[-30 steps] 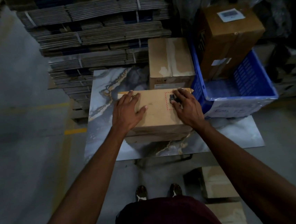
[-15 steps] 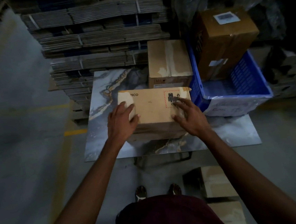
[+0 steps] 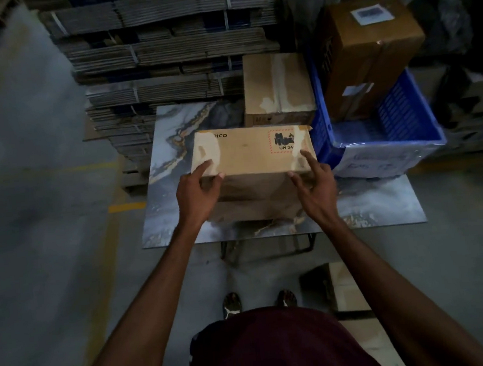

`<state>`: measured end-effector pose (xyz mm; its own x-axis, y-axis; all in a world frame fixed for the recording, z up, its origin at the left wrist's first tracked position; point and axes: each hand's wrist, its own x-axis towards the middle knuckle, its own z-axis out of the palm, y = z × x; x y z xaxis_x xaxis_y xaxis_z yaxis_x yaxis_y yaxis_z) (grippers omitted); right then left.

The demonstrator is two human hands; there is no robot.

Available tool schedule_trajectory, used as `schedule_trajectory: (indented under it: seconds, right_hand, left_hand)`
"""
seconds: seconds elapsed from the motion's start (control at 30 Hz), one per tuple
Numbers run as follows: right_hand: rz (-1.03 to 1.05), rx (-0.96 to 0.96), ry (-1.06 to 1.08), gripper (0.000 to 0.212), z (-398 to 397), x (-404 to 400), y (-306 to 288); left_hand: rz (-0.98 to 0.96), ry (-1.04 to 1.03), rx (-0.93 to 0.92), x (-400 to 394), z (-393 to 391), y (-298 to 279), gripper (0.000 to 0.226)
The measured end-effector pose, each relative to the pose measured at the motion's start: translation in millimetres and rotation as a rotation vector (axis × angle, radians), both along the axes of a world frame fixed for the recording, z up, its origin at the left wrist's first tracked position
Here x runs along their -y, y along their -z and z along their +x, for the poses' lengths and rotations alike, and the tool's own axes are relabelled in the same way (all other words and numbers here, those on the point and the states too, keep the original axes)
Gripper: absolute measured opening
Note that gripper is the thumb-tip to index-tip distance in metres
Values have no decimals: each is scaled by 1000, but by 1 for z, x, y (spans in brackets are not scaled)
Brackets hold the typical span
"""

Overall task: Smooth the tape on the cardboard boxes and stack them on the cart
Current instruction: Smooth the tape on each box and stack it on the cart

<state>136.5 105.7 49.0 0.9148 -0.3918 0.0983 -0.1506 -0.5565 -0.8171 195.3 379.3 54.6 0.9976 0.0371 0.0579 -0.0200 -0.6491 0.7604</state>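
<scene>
Cardboard box (image 3: 249, 152) flat on the marble-patterned tabletop (image 3: 184, 217), near its middle, printed label at the far right corner of the lid. Left hand (image 3: 195, 194) at the near left edge, index finger laid over the top, thumb against the front face, pinching that edge. Right hand (image 3: 317, 187) at the near right edge, index finger on the taped strip (image 3: 298, 159), thumb on the front face; possibly only pressing rather than gripping, dim light leaving it unclear. Second taped box (image 3: 278, 87) just behind, touching the blue crate (image 3: 384, 145). Brown carton (image 3: 369, 52) tilted inside that crate. Bundled flat cardboard (image 3: 162, 43) stacked beyond.
</scene>
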Motion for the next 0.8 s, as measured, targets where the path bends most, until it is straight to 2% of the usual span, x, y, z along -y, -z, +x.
schedule_trajectory:
  seconds: [0.1,0.2,0.4,0.47,0.57,0.7,0.8]
  right_hand:
    - [-61,59,-20,68,15,11,-10]
    - [-108,-34,-67,85,28,21,-4]
    - [-85,-150,-134,92,23,20,10]
    - [-104,-203,-130,93,22,20,18]
    - [-66,-246,-153,92,27,19,27]
    - [-56,-280,-161,78,39,23,37]
    - [-40,-315,-150,74,44,27,44]
  left_hand:
    - [-42,49,44,0,8,-15,54]
    - [-122,108,12,-1,23,-7,70]
    - [105,133,58,9,29,26,96]
    - [149,103,36,11,29,33,96]
    - [-22,57,-41,16,35,38,94]
    - [51,-8,-118,27,36,50,80]
    - [46,55,-185,25,44,59,77]
